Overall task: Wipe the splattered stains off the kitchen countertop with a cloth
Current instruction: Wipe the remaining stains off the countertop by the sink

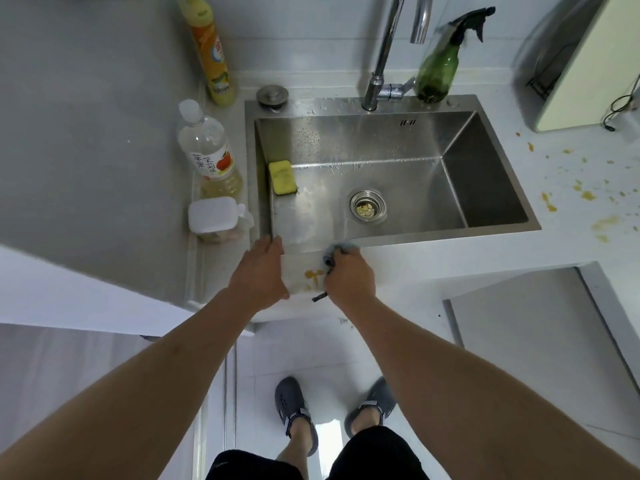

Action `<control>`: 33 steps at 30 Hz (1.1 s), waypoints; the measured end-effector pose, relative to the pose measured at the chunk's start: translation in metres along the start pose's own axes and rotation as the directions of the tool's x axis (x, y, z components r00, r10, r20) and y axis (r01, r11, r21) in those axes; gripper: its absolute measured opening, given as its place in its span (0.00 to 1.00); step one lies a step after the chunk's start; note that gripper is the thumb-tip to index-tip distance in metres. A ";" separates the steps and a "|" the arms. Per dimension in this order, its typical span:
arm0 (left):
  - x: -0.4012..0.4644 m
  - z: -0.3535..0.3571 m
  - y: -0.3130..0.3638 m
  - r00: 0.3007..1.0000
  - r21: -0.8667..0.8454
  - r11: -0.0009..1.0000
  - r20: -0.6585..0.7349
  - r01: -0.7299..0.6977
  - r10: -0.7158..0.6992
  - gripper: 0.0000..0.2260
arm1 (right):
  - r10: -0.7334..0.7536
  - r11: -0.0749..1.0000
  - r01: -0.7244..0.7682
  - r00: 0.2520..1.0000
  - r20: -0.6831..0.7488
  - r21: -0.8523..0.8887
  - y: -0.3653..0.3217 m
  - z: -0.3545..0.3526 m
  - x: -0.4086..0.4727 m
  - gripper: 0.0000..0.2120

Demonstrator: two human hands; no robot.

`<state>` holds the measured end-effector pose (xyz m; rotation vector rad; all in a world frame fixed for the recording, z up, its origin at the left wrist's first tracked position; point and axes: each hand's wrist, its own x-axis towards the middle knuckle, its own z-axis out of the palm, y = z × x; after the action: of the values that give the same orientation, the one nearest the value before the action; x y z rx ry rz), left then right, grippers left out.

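Head view: the right hand (pixel 349 277) was bunched on a blue-grey cloth (pixel 334 252) at the front strip of the white surface (pixel 398 258), just before the sink (pixel 502 227). Its fingers were curled round the cloth, pressing it down beside an orange stain (pixel 313 274) that lay between the two hands. The grip appeared chosen to concentrate pressure for scrubbing. The left hand (pixel 261 271) lay flat on the surface at the sink's near left corner, fingers straight and close together, holding nothing; judged a brace to steady the body over the work. Further orange splatters (pixel 585 194) were spread across the surface to the right of the sink, well apart from the cloth and not yet wiped. A yellow sponge (pixel 282 176) leaned inside the sink against its left wall. A green spray bottle (pixel 440 69) stood behind the sink by the tap (pixel 384 64), within reach for later use.
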<state>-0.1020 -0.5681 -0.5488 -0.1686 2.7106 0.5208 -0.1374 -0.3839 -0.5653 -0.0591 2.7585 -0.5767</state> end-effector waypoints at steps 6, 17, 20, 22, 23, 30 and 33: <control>-0.006 -0.003 -0.007 0.999 -0.067 0.997 -0.019 0.038 -0.039 0.37 | -0.179 0.984 0.179 0.982 0.062 0.011 -0.058 0.026 -0.015 0.13; 0.002 -0.004 0.003 1.000 0.138 0.990 0.025 -0.006 0.003 0.26 | -0.392 0.714 0.541 0.835 0.387 -0.444 0.094 -0.047 -0.010 0.12; 0.004 -0.003 0.002 1.000 0.153 0.988 0.027 -0.005 0.000 0.27 | -0.129 0.898 0.177 0.981 0.144 -0.402 0.144 -0.078 -0.014 0.14; 0.004 -0.001 0.004 1.000 0.160 0.987 0.027 -0.013 0.009 0.27 | -0.028 0.966 0.054 0.994 0.105 -0.254 0.132 -0.080 -0.010 0.15; 0.002 -0.001 0.003 1.000 0.164 0.986 0.026 -0.013 0.009 0.27 | -0.014 0.988 0.023 0.998 0.054 -0.155 0.116 -0.078 -0.005 0.16; 0.004 -0.003 0.003 0.999 0.136 0.990 0.022 -0.043 0.041 0.16 | -0.352 0.936 0.351 0.929 0.114 0.033 -0.030 -0.014 0.002 0.22; 0.008 -0.004 0.006 0.998 0.124 0.992 0.065 -0.025 0.017 0.12 | -0.335 0.924 0.363 0.921 0.198 -0.123 -0.048 0.023 -0.012 0.20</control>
<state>-0.1115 -0.5644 -0.5461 -0.0889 2.6744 0.3547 -0.1193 -0.4359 -0.5626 -0.6223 2.6278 -0.4131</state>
